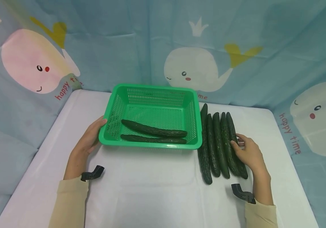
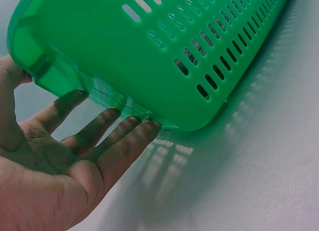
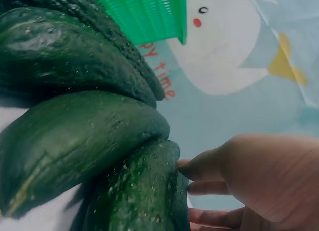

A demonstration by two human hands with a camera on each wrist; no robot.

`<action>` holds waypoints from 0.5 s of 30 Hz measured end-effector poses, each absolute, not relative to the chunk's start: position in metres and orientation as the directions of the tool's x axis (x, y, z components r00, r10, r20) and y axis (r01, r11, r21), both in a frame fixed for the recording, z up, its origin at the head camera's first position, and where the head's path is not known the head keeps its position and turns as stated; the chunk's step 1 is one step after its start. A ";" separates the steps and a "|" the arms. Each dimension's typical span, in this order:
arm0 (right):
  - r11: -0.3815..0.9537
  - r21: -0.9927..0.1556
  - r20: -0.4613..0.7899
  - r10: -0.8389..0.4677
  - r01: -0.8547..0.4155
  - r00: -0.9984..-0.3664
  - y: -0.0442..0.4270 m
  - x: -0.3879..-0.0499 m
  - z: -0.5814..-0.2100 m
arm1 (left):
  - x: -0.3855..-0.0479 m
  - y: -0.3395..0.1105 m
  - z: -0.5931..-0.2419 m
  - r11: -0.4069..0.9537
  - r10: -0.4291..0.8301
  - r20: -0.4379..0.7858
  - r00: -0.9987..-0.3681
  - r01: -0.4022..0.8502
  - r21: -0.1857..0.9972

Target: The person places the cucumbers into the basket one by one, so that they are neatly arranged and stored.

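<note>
A green plastic basket [image 1: 151, 145] stands on the table with two dark green cucumbers [image 1: 154, 129] lying lengthwise inside. My left hand [image 1: 90, 136] holds its left end, thumb over the rim and fingers against the outer wall. In the left wrist view the fingertips [image 2: 144, 127] touch the basket's wall [image 2: 124, 66]. Several more cucumbers [image 1: 220, 145] lie side by side to the right of the basket. At the rightmost cucumber [image 1: 232, 126] my right hand [image 1: 248, 152] touches its side with loosely bent fingers. The right wrist view shows the thumb [image 3: 199, 163] against a cucumber [image 3: 144, 191].
A white cloth covers the table [image 1: 151, 190]. Behind and at both sides hangs a blue curtain [image 1: 140, 47] with whale prints. A black wrist camera [image 1: 93, 173] sits on the left wrist, and another black camera [image 1: 242, 193] on the right.
</note>
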State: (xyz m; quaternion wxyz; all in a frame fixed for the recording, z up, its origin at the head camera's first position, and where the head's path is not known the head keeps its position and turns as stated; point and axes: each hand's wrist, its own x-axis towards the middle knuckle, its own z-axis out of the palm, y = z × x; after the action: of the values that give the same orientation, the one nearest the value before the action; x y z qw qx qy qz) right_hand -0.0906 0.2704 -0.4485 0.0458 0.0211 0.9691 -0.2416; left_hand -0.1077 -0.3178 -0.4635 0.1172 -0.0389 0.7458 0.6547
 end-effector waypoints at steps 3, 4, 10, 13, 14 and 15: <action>0.878 -0.473 -0.108 0.021 0.070 -0.994 0.271 -0.090 -0.449 | -0.108 -0.318 -0.463 0.135 0.094 -0.229 -0.969 -0.215 0.967; 0.877 -0.475 -0.110 0.021 0.071 -0.994 0.271 -0.090 -0.449 | -0.108 -0.318 -0.463 0.134 0.094 -0.228 -0.969 -0.215 0.967; 0.879 -0.468 -0.132 0.034 0.092 -0.991 0.274 -0.088 -0.451 | -0.108 -0.316 -0.463 0.120 0.106 -0.217 -0.970 -0.205 0.971; 0.874 -0.472 -0.148 0.049 0.114 -0.988 0.274 -0.087 -0.450 | -0.107 -0.316 -0.463 0.130 0.098 -0.216 -0.971 -0.203 0.971; 0.872 -0.474 -0.154 0.055 0.122 -0.987 0.273 -0.087 -0.450 | -0.107 -0.317 -0.464 0.131 0.095 -0.219 -0.971 -0.206 0.970; 0.872 -0.473 -0.158 0.060 0.129 -0.986 0.273 -0.087 -0.449 | -0.107 -0.317 -0.464 0.133 0.092 -0.223 -0.970 -0.210 0.969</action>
State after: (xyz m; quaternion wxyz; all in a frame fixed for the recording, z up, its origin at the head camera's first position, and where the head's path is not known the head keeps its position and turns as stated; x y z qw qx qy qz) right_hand -0.0868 0.2731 -0.4493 0.0695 0.0488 0.9649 -0.2485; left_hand -0.1068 -0.3167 -0.4636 0.1149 -0.0396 0.7440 0.6571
